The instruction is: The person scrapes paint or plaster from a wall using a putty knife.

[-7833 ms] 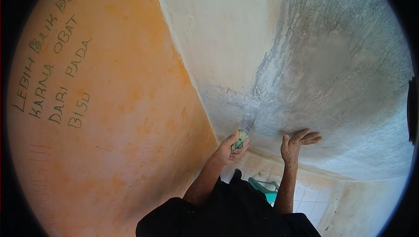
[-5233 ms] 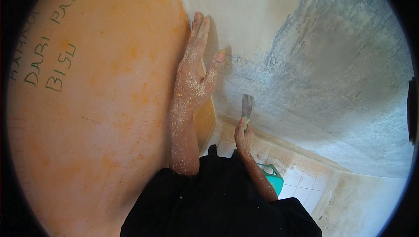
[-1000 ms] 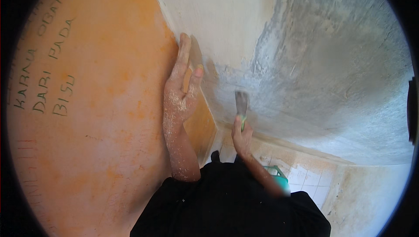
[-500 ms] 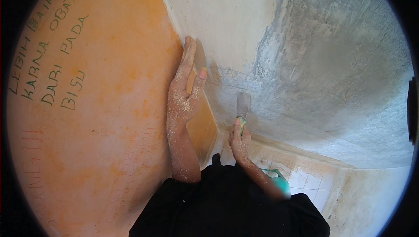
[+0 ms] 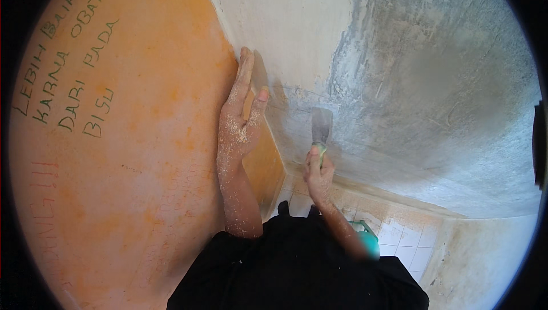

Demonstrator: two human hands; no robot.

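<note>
A putty knife (image 5: pixel 322 125) with a broad metal blade and a pale green handle is held in my right hand (image 5: pixel 318 173). Its blade lies over the scraped wall (image 5: pixel 399 99), near the lower border of the whitish paint; whether the edge touches cannot be made out. My left hand (image 5: pixel 240 110), dusted with pale flakes, rests against the orange wall (image 5: pixel 160 82) close to the corner. Its fingers are stretched out with the thumb apart, and nothing is in it.
Whitish paint (image 5: pixel 285 19) covers the wall beside the corner, with bare grey patches to its right. Below is a white tiled floor (image 5: pixel 402 236) strewn with crumbs. A turquoise object (image 5: pixel 370 244) shows beside my right forearm. Handwriting marks the orange wall.
My right hand has moved the putty knife a little up and to the right along the wall. My left hand stays at nearly the same spot.
</note>
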